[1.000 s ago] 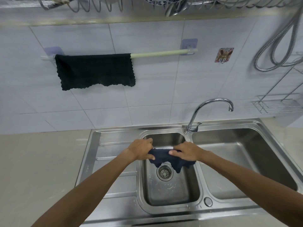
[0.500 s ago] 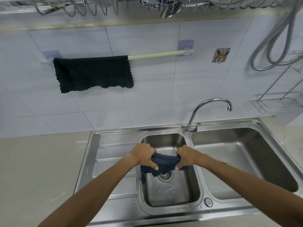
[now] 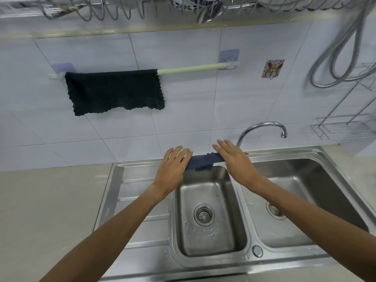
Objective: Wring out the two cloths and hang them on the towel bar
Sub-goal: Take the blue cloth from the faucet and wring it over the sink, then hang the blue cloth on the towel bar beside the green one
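- while we hold the second cloth stretched between both hands above the far edge of the sink, we list what we see:
- dark green cloth (image 3: 115, 90): already draped over the left part of the towel bar (image 3: 195, 68), hanging flat against the tiled wall; we judge that half of the task done.
- towel bar: pale rod on two stick-on mounts; its right part is bare, well clear of the hung cloth.
- blue cloth (image 3: 204, 161): a short bunched band spanning the gap between our hands, above the back rim of the left basin (image 3: 211, 218), well below the bar.
- left hand (image 3: 174, 169): back of hand toward us, fingers stretched forward; it holds the cloth's left end, though the grip itself is hidden beneath the hand.
- right hand (image 3: 235, 162): same posture on the cloth's right end, fingers extended, the hold out of sight under the palm.
- faucet (image 3: 262, 131): just behind our right hand, spout turned over the right basin; no water is visible running.
- step in hand, as we judge it: wringing appears finished and the blue cloth is being carried up for hanging.
- next move calls for: raising the cloth to the bare right stretch of the bar, keeping it spread, passing it over the rod and letting both sides hang evenly beside the green one.
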